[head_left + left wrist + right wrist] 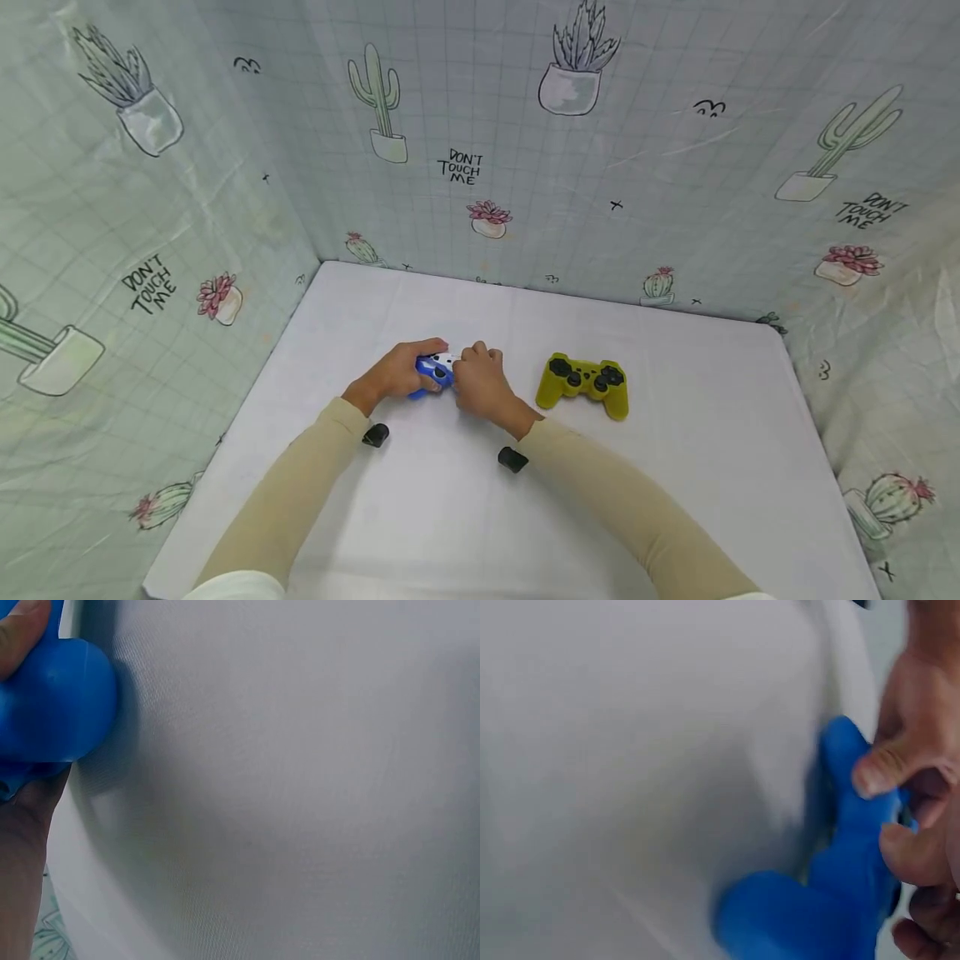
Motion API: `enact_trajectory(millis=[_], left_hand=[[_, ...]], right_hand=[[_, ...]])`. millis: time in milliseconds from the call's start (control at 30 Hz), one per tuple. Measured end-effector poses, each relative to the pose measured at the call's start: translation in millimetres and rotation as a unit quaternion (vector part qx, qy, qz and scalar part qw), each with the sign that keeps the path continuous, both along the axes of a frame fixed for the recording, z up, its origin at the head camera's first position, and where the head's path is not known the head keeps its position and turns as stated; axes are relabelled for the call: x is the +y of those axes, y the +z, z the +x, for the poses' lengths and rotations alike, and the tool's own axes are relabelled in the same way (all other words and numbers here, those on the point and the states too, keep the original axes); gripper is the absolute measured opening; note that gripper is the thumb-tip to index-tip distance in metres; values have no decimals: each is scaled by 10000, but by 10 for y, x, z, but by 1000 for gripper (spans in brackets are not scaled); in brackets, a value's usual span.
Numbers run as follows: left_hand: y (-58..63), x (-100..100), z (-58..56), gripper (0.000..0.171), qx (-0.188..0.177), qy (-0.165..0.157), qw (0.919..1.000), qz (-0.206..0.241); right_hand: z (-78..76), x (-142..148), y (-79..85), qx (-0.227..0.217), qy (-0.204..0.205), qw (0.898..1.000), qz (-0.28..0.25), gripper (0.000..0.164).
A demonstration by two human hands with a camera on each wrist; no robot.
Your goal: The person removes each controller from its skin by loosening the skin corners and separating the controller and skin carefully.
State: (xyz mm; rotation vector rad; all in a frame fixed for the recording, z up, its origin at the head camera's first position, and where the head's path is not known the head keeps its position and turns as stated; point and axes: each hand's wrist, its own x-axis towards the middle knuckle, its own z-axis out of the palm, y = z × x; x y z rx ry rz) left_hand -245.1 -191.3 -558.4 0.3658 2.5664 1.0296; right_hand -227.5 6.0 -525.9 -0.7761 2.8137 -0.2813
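A blue and white game controller is between my two hands above the white table. My left hand grips its left side, the thumb lying across the front. In the left wrist view, a rounded blue handle of the controller shows at the left edge. Curled fingers of my right hand hold the controller's right end and hide part of it. The right wrist view shows the blue underside of the controller with both thumbs against it; this view is blurred.
An olive-yellow game controller with black sticks and pads lies on the white table, right of my hands. A cactus-print cloth stands behind the table and along both sides. Black wrist cameras hang beneath my forearms.
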Motion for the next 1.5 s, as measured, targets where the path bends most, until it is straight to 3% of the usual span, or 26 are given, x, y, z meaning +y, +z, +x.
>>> enact_trajectory(millis=[100,200,267,433,633,733,867,933,1033,1200,1367,1500], left_hand=[[13,-4,2,77,-38,-7,10000,-20],[20,-9,-3,78,-30,-27,10000,35],[19,-15,-6,77,32,-17,10000,55],[9,-33,5,79,94,2,9999,102],[0,-18,25,79,11,72,9998,201],[6,-7,21,81,11,63,9999,157],[7,6,-1,82,-1,-1,9999,123],[10,-1,-2,82,1,-8,10000,95],[20,-15,5,82,-5,32,9999,131],[21,-19,-3,78,53,-11,9998,211],[12,-18,-5,76,56,-50,9996,259],[-7,-18,2,74,72,-6,9997,229]], right_hand=[[24,-22,-47,301,-57,9995,-10,16],[-21,-25,-63,208,-411,9977,-498,2],[-74,-23,-55,8,-614,9937,-940,12],[-181,-15,-11,-769,-767,9777,-1800,16],[-260,-14,11,-1396,-747,9619,-2228,13],[-337,-4,30,-1737,-1005,9463,-2533,12],[-480,60,102,-2134,-1324,9293,-2707,23],[-528,73,133,-2270,-1188,9333,-2516,23],[-544,38,156,-2310,-803,9489,-1996,19],[-513,-80,194,-1899,-462,9715,-1343,12],[-476,-125,237,-1835,-225,9769,-1068,23],[-485,-122,187,-2155,-334,9682,-1229,35]])
